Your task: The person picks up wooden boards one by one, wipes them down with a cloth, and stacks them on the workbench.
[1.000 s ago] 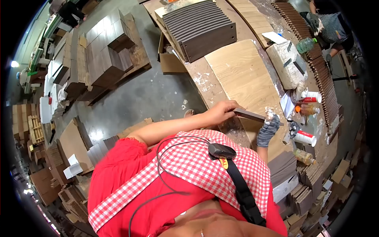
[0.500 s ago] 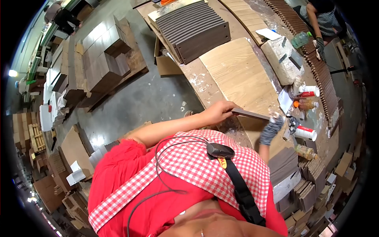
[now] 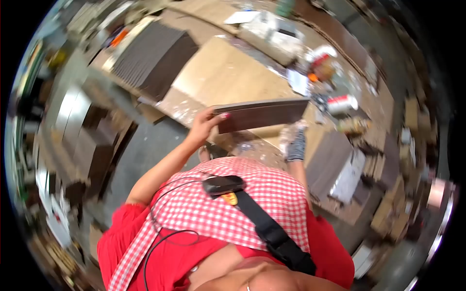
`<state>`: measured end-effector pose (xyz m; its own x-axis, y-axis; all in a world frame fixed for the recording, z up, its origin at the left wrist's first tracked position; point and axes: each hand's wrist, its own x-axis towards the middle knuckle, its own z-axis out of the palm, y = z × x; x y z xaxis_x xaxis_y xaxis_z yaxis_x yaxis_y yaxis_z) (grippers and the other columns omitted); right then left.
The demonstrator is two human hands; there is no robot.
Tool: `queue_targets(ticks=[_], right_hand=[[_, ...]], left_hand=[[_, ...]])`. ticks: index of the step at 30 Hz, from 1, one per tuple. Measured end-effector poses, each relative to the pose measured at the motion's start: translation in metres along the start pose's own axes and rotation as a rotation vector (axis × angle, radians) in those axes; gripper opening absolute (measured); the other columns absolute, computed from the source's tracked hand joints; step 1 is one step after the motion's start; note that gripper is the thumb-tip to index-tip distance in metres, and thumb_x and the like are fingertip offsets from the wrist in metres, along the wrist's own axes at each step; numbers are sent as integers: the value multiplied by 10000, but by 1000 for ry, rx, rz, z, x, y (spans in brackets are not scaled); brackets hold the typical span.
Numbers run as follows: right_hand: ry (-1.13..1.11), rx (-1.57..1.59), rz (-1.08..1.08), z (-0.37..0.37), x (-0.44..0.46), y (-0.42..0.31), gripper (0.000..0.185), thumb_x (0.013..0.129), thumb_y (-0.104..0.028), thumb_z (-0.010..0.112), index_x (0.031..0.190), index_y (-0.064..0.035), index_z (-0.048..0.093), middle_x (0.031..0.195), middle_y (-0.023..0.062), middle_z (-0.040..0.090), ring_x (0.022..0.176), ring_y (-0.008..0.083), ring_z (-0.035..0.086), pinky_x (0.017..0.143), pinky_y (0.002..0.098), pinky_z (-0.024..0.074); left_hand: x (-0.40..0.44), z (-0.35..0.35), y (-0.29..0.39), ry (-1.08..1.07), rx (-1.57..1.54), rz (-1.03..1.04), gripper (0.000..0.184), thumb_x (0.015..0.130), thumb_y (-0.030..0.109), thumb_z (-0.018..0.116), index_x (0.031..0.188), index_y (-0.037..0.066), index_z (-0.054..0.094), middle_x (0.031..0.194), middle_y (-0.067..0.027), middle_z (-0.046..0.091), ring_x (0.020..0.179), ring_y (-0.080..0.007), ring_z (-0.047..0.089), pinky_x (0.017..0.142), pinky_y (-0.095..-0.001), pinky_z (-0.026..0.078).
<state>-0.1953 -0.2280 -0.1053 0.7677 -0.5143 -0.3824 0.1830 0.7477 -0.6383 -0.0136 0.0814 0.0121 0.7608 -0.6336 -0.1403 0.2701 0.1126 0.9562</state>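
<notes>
My bare left hand (image 3: 205, 127) grips the left end of a dark brown board (image 3: 262, 115), thumb on its near face. The board is tilted up on edge above the worktable. My right hand (image 3: 294, 140), in a grey glove with whitish fingers, is just below the board's right end; motion blur hides whether its fingers touch the board. Behind the board lies a light wood panel (image 3: 233, 68). A stack of dark boards (image 3: 153, 56) stands on the table to the left of that panel.
Right of the panel are a white-wrapped block (image 3: 272, 36), a red-and-white bottle (image 3: 342, 104) and a blurred bottle with an orange cap (image 3: 323, 72). More grey-brown boards (image 3: 330, 162) lie at the near right. Stacked boards (image 3: 90, 145) stand at the left beyond the floor.
The view has swung right and blurred. The board, seen nearly edge-on before, now shows its broad face. My right hand has moved from the board's end to below it.
</notes>
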Motion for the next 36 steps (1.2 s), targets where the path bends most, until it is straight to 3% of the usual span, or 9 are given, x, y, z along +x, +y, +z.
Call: queue_targets(ticks=[4, 6, 12, 16, 21, 25, 27, 29, 36], right_hand=[[26, 1677, 675, -4, -18, 58, 171, 902, -223, 448, 904, -147, 601, 821, 5, 608, 746, 124, 563, 713, 262, 439], [176, 344, 91, 58, -45, 40, 173, 890, -206, 469, 795, -150, 602, 738, 5, 602, 712, 158, 569, 723, 286, 468], [54, 547, 74, 101, -78, 11, 317, 852, -293, 538, 598, -149, 414, 432, -20, 354, 451, 176, 440, 586, 368, 447], [421, 131, -427, 109, -88, -1, 597, 816, -32, 601, 1351, -69, 339, 1261, 66, 492, 1071, 138, 505, 924, 279, 402], [273, -26, -575, 96, -123, -74, 560, 789, 16, 606, 1304, 5, 386, 1263, 27, 458, 1128, 132, 440, 978, 253, 340], [475, -858, -568, 25, -169, -145, 351, 796, -84, 629, 1138, -50, 560, 966, -22, 576, 870, 78, 502, 808, 214, 410], [434, -456, -637, 3, -176, -165, 318, 781, -91, 646, 1093, -62, 591, 960, -22, 596, 826, 72, 530, 722, 210, 416], [559, -408, -511, -30, -189, -182, 291, 779, -80, 645, 1066, -65, 605, 907, -28, 608, 803, 76, 549, 728, 202, 420], [624, -601, -424, -91, -178, -196, 542, 800, -112, 638, 1307, -60, 455, 1274, 21, 506, 1164, 129, 438, 997, 251, 287]], left_hand=[[1, 16, -8, -39, -154, -86, 218, 856, 80, 595, 1062, 8, 593, 977, -15, 633, 898, -90, 552, 794, -235, 423], [5, 22, -15, -58, -182, -146, 208, 856, 85, 598, 1053, 18, 593, 961, -10, 633, 872, -81, 553, 768, -230, 424], [14, 48, -17, -147, -278, -269, 288, 836, 58, 614, 1104, 39, 511, 991, -50, 614, 868, -131, 594, 759, -281, 483], [15, 62, -22, -310, -117, -329, 313, 840, 41, 601, 1134, 18, 496, 1023, -73, 603, 920, -153, 592, 808, -297, 482], [25, 54, 2, -474, 46, -205, 379, 888, 101, 537, 1249, 21, 452, 1152, -119, 573, 1100, -202, 530, 960, -327, 405], [79, -38, 7, -125, 234, 142, 372, 872, 126, 584, 1217, 14, 497, 1198, -109, 547, 1126, -201, 504, 988, -326, 364], [94, -98, 22, 218, 1191, 637, 533, 776, 167, 685, 1250, 53, 473, 1239, -139, 488, 1168, -292, 444, 996, -446, 315], [84, -130, 33, 598, 1876, 442, 913, 698, 361, 741, 1406, 94, 229, 1432, -178, 246, 1326, -345, 224, 1048, -560, 178], [59, -172, 21, 650, 1945, 69, 1002, 673, 325, 760, 1433, 110, 144, 1465, -157, 175, 1348, -338, 176, 1063, -555, 179]])
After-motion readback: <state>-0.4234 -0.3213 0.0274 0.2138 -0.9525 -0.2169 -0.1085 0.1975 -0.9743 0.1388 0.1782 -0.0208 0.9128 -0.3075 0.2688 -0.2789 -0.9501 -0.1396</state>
